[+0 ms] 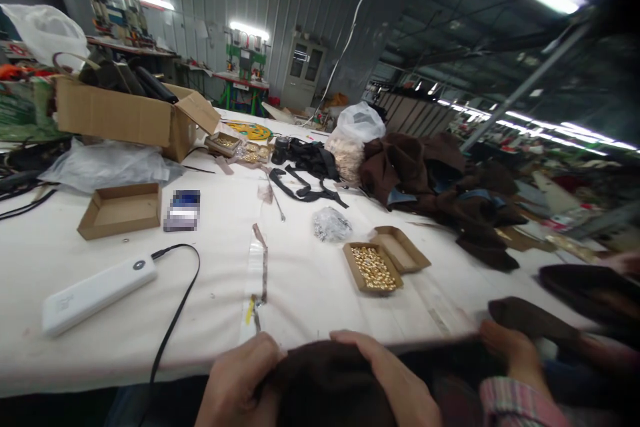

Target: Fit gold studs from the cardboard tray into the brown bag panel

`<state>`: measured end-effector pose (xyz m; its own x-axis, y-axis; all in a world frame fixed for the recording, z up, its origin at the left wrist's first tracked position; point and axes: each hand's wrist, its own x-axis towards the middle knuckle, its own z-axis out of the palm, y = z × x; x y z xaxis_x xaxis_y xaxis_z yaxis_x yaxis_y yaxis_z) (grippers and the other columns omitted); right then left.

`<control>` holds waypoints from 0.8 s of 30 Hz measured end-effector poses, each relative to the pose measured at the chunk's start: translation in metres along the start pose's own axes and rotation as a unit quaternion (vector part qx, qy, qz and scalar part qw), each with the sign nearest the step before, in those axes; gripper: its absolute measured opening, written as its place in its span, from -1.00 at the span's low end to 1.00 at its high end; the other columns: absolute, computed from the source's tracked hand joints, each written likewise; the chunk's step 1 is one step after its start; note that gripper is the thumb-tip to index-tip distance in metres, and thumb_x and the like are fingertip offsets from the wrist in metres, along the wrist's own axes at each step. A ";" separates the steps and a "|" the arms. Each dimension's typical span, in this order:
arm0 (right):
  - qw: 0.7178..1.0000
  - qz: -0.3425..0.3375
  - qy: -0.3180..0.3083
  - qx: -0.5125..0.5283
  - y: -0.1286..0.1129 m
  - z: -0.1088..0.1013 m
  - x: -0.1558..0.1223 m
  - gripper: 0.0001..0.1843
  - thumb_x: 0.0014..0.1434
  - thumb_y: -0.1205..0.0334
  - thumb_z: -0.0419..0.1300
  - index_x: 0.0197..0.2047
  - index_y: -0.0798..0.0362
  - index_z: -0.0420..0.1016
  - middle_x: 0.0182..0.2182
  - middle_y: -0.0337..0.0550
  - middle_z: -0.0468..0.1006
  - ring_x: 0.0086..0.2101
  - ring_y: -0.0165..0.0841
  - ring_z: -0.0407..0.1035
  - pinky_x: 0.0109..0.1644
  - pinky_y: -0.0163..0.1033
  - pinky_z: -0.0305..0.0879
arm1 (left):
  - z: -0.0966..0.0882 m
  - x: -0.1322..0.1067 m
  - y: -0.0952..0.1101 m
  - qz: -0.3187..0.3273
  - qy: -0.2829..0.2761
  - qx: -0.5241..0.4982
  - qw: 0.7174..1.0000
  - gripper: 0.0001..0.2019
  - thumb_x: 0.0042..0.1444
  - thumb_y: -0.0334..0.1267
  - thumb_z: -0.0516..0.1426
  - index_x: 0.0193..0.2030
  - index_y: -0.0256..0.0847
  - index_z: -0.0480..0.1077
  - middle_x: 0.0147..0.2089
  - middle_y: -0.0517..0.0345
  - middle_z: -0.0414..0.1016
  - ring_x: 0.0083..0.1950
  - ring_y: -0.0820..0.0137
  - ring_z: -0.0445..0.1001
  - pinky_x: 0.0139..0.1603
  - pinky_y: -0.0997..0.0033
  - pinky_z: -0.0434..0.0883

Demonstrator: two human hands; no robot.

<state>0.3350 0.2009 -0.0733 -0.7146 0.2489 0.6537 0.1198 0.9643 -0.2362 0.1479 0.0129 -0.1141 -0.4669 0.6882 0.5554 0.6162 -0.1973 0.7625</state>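
Note:
At the table's near edge my left hand (240,380) and my right hand (395,380) both grip a dark brown piece of fabric (325,383), fingers curled over its top. The fabric hangs below the white table (310,280) edge. A small cardboard box of gold studs (374,268) lies just beyond my right hand, with its empty lid (403,248) beside it. A clear plastic strip (256,273) lies ahead of my left hand.
Another person's hand (510,347) with a plaid sleeve holds brown fabric at right. A white power bank (97,290) with black cable, an empty box (123,209), a large carton (125,117), black straps (305,173) and a brown garment pile (440,180) sit on the table.

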 end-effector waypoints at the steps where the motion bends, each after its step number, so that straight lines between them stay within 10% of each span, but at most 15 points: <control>1: 1.000 -0.002 0.018 0.005 0.003 0.009 0.002 -0.71 0.51 0.22 0.19 0.19 -0.08 0.66 -0.05 -0.20 0.82 -0.16 -0.26 0.76 -0.07 -0.28 0.71 | 0.004 0.000 -0.006 0.008 0.010 0.012 1.000 -0.78 0.48 -0.46 0.08 -0.19 -0.11 0.43 -0.34 0.19 0.46 -0.37 0.43 0.51 -0.35 0.49 0.40; 8: 0.985 -0.072 0.155 0.004 0.018 0.065 -0.007 -0.74 0.51 0.44 0.12 0.09 0.11 0.62 -0.03 0.00 0.78 -0.04 -0.25 0.74 0.11 -0.07 0.56 | 0.004 -0.001 -0.030 0.069 0.047 0.084 0.993 -0.72 0.39 -0.65 0.08 -0.13 -0.14 0.40 -0.24 0.16 0.54 -0.26 0.43 0.56 -0.23 0.51 0.48; 16: 0.985 -0.079 0.150 0.039 0.010 0.056 -0.029 -0.71 0.48 0.39 0.16 0.16 0.04 0.61 0.05 0.02 0.78 0.03 -0.17 0.73 0.04 0.02 0.74 | -0.003 -0.014 -0.029 -0.005 0.006 0.011 1.000 -0.73 0.45 -0.54 0.09 0.09 -0.07 0.42 0.06 0.09 0.77 0.09 0.36 0.78 0.13 0.44 0.72; 24: 0.985 -0.095 0.115 0.081 -0.003 0.041 -0.033 -0.64 0.50 0.43 0.13 0.25 -0.01 0.56 0.12 -0.06 0.78 0.08 -0.20 0.73 0.10 -0.03 0.78 | 0.003 -0.029 -0.023 0.084 0.047 0.050 0.994 -0.64 0.35 -0.68 0.10 0.04 -0.12 0.47 0.08 -0.08 0.77 0.09 0.24 0.78 0.06 0.29 0.78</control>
<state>0.3294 0.1858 -0.1237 -0.5366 0.0967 0.8383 -0.1271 0.9728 -0.1936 0.1488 -0.0007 -0.1488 -0.4062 0.5820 0.7045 0.7487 -0.2299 0.6217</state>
